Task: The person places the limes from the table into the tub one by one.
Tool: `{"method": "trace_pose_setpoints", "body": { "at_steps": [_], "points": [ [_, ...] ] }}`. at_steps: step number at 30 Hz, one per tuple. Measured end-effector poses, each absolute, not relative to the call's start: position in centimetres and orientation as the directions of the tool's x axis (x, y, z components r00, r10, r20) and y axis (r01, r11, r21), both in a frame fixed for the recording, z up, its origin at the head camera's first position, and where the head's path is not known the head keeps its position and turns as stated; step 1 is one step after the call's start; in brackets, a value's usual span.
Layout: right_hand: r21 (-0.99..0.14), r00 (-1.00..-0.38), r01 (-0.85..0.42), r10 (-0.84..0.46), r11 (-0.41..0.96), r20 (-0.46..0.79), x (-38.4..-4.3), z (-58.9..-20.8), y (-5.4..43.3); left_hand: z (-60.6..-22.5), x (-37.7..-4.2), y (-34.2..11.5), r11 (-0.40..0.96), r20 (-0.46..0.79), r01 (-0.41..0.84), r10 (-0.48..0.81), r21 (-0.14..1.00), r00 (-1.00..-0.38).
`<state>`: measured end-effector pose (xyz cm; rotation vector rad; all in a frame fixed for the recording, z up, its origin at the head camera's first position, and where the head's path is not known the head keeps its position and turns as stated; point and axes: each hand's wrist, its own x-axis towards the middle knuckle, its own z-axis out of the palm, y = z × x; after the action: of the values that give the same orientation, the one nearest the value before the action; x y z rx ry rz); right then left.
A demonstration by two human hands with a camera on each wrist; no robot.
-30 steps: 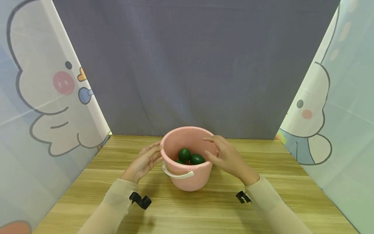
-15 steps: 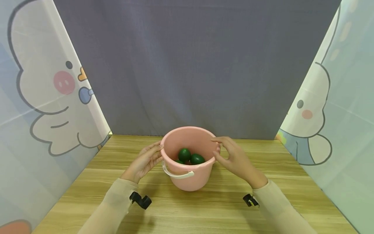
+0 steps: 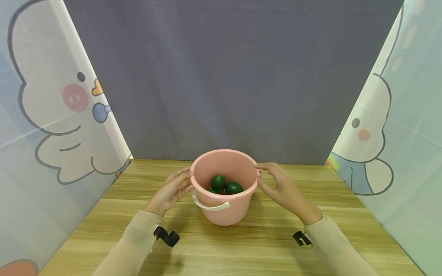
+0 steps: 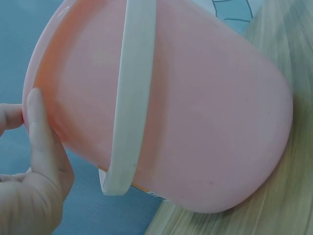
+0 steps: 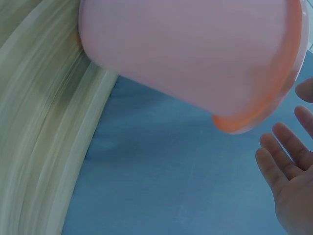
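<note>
A pink bucket (image 3: 226, 214) stands upright on the wooden table, its white handle (image 3: 211, 208) hanging down the front. Inside lie dark green rounded things, one roundish (image 3: 218, 183), another more oval (image 3: 233, 188), and a third mostly hidden by the front rim. My left hand (image 3: 169, 191) pinches the rim at the left side, thumb on the rim and fingers below it, as the left wrist view shows. At the right side, my right hand (image 3: 286, 190) is beside the rim with fingers spread; in the right wrist view its fingers (image 5: 281, 156) are apart from the bucket.
The wooden table (image 3: 221, 253) extends in front and to both sides. A dark grey curtain (image 3: 221, 76) hangs just behind the bucket. Cartoon-printed cloth walls (image 3: 51, 96) flank the table. Black mounts (image 3: 166, 235) sit at both wrists.
My right hand has moved to the right, out from over the bucket's opening to beside its right rim. The left hand, the bucket and the green things stay in place.
</note>
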<state>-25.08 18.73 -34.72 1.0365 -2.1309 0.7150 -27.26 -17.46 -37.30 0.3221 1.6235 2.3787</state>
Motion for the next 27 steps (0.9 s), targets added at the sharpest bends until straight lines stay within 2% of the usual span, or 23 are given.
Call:
{"method": "trace_pose_setpoints", "body": {
  "at_steps": [3,11,23,27],
  "points": [
    [-0.199,-0.491,-0.814,-0.465,0.545,0.737,-25.0,-35.0,19.2,-37.3,-27.3,-17.4,-0.352,0.047,-0.075,0.325,0.933,-0.945],
    [-0.184,-0.483,-0.812,-0.462,0.554,0.744,-25.0,-36.0,20.5,-37.3,-27.3,-17.4,-0.361,0.041,-0.081,0.319,0.929,-0.947],
    [-0.122,-0.443,-0.804,-0.450,0.582,0.775,-25.0,-37.2,22.0,-37.1,-27.1,-17.7,-0.333,0.034,-0.074,0.307,0.940,-0.951],
    [-0.136,-0.472,-0.787,-0.445,0.601,0.761,-24.7,-37.8,22.7,-36.9,-27.2,-17.7,-0.288,0.032,-0.059,0.300,0.956,-0.954]
  ]
}}
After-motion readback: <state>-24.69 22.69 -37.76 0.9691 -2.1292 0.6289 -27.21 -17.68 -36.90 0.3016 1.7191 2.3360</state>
